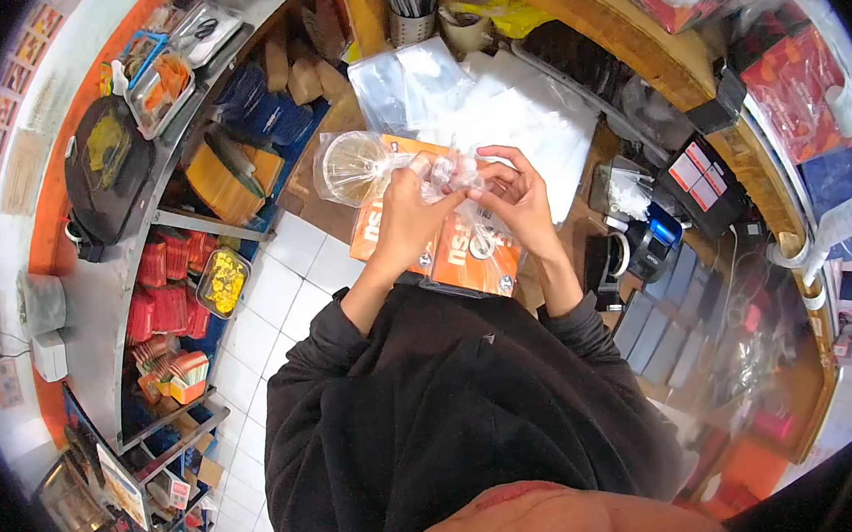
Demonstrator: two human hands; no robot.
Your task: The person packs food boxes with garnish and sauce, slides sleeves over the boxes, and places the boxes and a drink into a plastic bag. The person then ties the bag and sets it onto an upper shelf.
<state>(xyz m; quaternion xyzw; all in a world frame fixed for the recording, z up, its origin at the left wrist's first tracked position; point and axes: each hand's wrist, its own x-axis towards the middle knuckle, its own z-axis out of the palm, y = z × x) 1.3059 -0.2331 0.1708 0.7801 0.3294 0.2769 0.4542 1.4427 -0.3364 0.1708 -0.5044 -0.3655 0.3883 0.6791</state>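
My left hand (404, 216) and my right hand (519, 204) meet over two orange printed packages (477, 254). Between my fingertips, both hands pinch the bunched clear plastic bag (451, 172). To the left of my left hand lies a round clear shape (350, 166) wrapped in transparent plastic; whether it belongs to the same bag I cannot tell. The orange packages have white lettering and rest close against my black top. A small pale ring-like spot (483, 247) shows on the right package, under the clear film.
Stacked clear plastic sheets (524, 108) lie behind my hands. A metal holder (412, 27) with thin sticks or straws stands at the back. A blue-and-black device (656, 238) sits at right. On the left, a shelf holds a tub of yellow packets (224, 282) and a cucumber-like green item (235, 163).
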